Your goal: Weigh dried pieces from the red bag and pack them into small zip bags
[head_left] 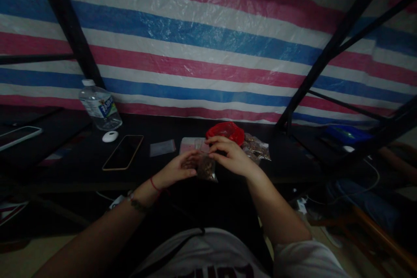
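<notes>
A small clear plastic bag [206, 168] with brown bits in its lower part hangs between my hands at the table's front edge. My left hand [182, 167] has its fingers curled at the bag's left side. From the right, my right hand [230, 153] pinches the bag near its top. Behind the hands lies a flat pale pink and white device [187, 144], partly covered by them. A red plastic bag [228, 131] stands open just beyond my right hand. Beside it are filled clear bags [257, 147] with brown contents.
On the black table [163, 171] lie a stack of flat clear bags [162, 148], a phone [124, 152] and a white oval case [110, 136]. A water bottle [100, 106] stands at the back left. Black metal posts [306, 78] frame a striped plastic sheet [195, 47]. Another person's arm [399, 160] shows at right.
</notes>
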Demonstrator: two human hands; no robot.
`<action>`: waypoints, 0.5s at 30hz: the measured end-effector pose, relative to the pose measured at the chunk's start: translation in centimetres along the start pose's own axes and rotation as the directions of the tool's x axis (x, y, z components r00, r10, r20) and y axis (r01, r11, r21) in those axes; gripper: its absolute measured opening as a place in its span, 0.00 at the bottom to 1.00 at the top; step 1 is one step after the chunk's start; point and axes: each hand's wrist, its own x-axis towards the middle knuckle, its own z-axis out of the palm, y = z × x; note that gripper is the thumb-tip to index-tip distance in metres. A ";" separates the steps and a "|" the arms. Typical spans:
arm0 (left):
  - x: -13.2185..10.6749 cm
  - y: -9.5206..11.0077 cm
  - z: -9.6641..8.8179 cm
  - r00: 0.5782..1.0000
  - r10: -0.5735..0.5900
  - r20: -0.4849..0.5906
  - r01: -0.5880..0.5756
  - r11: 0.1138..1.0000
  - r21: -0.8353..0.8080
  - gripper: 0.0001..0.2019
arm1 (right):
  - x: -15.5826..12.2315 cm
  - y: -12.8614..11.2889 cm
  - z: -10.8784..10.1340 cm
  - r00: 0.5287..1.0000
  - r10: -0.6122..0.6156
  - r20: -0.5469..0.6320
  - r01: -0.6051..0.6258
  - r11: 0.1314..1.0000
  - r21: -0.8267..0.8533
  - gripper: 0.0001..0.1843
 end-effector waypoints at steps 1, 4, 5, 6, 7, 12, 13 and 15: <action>0.1 0.0 0.0 1.000 -0.021 0.012 0.021 0.999 0.033 0.29 | 0.1 0.0 0.1 1.000 -0.002 -0.023 0.002 1.000 -0.006 0.04; 0.3 0.1 0.3 0.997 -0.064 0.034 0.059 0.989 0.135 0.25 | 0.3 0.1 0.7 1.000 -0.013 -0.006 0.013 1.000 -0.003 0.04; 0.4 0.1 0.4 0.997 -0.070 0.028 0.065 0.984 0.167 0.24 | 0.4 0.1 0.9 1.000 -0.017 0.005 0.017 1.000 0.002 0.04; 0.4 0.2 0.6 0.997 -0.074 0.009 0.071 0.978 0.197 0.23 | 0.4 0.1 1.2 1.000 -0.017 0.007 0.017 1.000 0.009 0.05; 0.4 0.3 0.7 0.997 -0.073 -0.019 0.075 0.971 0.226 0.21 | 0.5 0.1 1.4 1.000 -0.010 -0.001 0.010 1.000 0.021 0.05; 0.5 0.4 0.6 0.989 0.009 -0.145 0.038 0.947 0.318 0.17 | 0.7 0.7 2.5 0.975 0.187 -0.119 -0.169 0.975 0.145 0.19; 0.5 0.4 0.5 0.986 0.022 -0.163 0.034 0.943 0.332 0.17 | 0.7 0.9 2.6 0.968 0.218 -0.123 -0.199 0.969 0.149 0.17; 0.5 0.5 0.4 0.976 0.047 -0.212 0.032 0.934 0.355 0.18 | 0.8 1.3 2.8 0.964 0.237 -0.123 -0.220 0.966 0.136 0.07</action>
